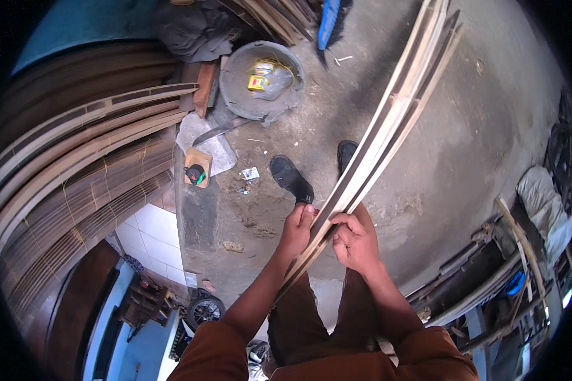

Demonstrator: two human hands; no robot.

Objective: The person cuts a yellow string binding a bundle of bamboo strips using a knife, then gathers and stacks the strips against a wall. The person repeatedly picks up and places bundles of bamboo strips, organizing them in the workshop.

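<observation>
A bundle of long, pale split bamboo strips [378,136] slants across my lap, from beside my left forearm up to the far right. Some strips show a dark brown side, and they fan slightly apart at the far end. My left hand [295,232] is closed round the bundle's left edge with the thumb on top. Close by on the right edge, my right hand [356,244] has its fingers curled, with the index finger and thumb against the strips. Its palm side is partly hidden.
Left of my feet stands a grey tub [232,101] with a yellow box [257,82] inside. Near it lie a long blade [221,130], a flat stone [219,152] and a black-green tape measure [195,173]. Long slats [89,114] are stacked at left; poles [489,305] lie at right.
</observation>
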